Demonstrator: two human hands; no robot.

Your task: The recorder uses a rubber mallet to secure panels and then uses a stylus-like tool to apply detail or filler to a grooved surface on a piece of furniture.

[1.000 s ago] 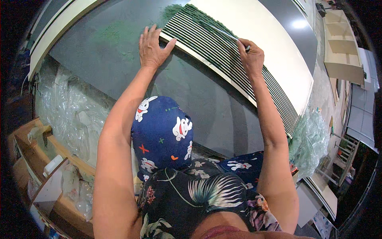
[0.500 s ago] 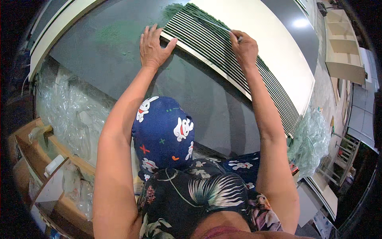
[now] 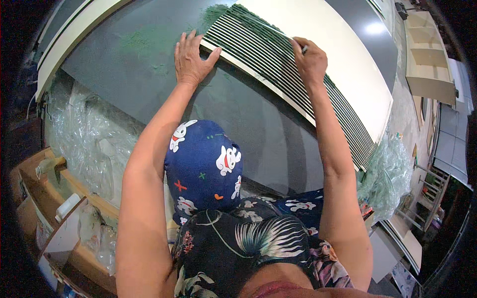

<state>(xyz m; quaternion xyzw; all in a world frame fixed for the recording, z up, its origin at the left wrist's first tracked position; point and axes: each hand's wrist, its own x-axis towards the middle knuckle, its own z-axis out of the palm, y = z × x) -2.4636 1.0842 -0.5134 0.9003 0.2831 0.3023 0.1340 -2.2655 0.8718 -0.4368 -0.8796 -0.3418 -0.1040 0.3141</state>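
A long white panel [image 3: 312, 119] with narrow dark-green grooves lies slantwise on the grey tabletop [image 3: 149, 74]. My left hand [image 3: 193, 58] rests at its near left corner, fingers spread, with the thumb against the panel's edge. Over the far part of the panel, my right hand [image 3: 311, 60] is closed around a slim metal rod-like tool [image 3: 278, 33]. The tool reaches left along the grooves, and its tip is hard to make out. Crumbly green material [image 3: 253, 19] lies heaped along the far left edge of the grooves.
A smooth cream board [image 3: 343, 44] adjoins the grooved panel on its far side. Green dust [image 3: 136, 42] is scattered over the tabletop. Clear plastic sheeting [image 3: 92, 129] lies at left, with more plastic wrap [image 3: 390, 179] at right. Shelving [image 3: 426, 54] stands at far right.
My right hand has shifted slightly right along the panel with the tool. My left hand has stayed in place.
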